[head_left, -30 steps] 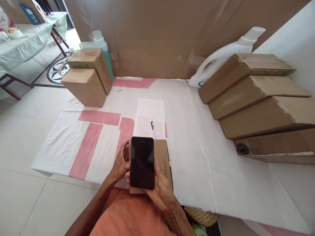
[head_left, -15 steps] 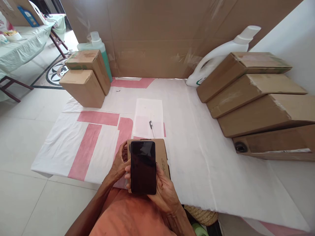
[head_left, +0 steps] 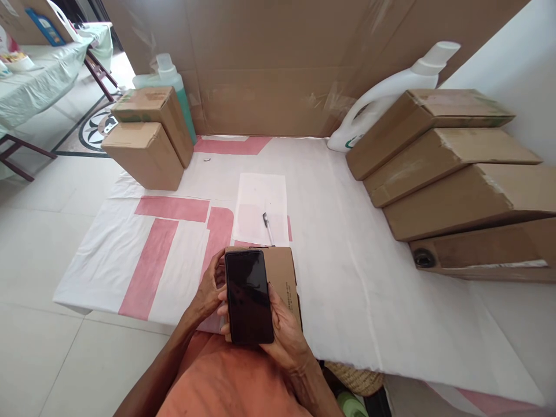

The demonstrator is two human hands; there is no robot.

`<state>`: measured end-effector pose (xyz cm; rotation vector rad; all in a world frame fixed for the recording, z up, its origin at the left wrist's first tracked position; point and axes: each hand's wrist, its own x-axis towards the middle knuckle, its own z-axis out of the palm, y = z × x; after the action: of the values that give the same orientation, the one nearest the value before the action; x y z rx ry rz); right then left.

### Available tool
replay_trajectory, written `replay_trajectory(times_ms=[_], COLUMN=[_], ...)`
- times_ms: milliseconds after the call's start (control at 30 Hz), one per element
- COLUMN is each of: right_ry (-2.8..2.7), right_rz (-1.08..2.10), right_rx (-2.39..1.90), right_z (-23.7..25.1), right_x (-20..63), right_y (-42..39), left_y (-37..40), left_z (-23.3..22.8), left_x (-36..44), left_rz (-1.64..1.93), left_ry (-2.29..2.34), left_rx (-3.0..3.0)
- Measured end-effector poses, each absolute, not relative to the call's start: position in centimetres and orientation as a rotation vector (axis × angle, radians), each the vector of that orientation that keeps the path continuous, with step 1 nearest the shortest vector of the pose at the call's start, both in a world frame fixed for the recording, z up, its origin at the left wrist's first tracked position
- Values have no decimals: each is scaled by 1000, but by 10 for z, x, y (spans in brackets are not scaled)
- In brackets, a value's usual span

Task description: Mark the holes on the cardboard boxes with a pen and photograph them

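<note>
My right hand (head_left: 287, 333) grips a black smartphone (head_left: 248, 298), thumb along its right edge and fingertips showing at its left edge. The dark screen faces up toward me. Beneath the phone is a flat brown cardboard box (head_left: 281, 267) with small dark print, at the table's near edge. My left hand (head_left: 211, 289) is closed around the box's left side, its fingers bent at the edge and partly hidden by the phone. Just beyond the box, a pen (head_left: 268, 227) with a black cap lies on a white sheet of paper (head_left: 260, 194).
Several cardboard boxes (head_left: 447, 197) lean in a row at right, beside a white jug (head_left: 382, 104). Two boxes (head_left: 143, 153) stand at left before a green-liquid bottle (head_left: 185, 104). A cardboard panel (head_left: 260, 69) rises behind the white-and-pink tablecloth (head_left: 339, 260).
The phone has shifted slightly left and tilted in my right hand, uncovering more of the box's right part. My left hand stays at the box's left side.
</note>
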<state>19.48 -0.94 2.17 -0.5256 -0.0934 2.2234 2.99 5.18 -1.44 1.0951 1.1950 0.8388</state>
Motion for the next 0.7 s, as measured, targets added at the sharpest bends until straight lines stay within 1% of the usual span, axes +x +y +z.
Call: replay_trajectory(times_ms=[700], right_ry=[-43], right_rz=[2160], right_rx=[-606], right_z=[13], right_x=[196], right_y=[-11], left_y=[53], left_z=[-11], left_x=[29], left_rz=[812], left_ry=[1144], left_rx=[1115])
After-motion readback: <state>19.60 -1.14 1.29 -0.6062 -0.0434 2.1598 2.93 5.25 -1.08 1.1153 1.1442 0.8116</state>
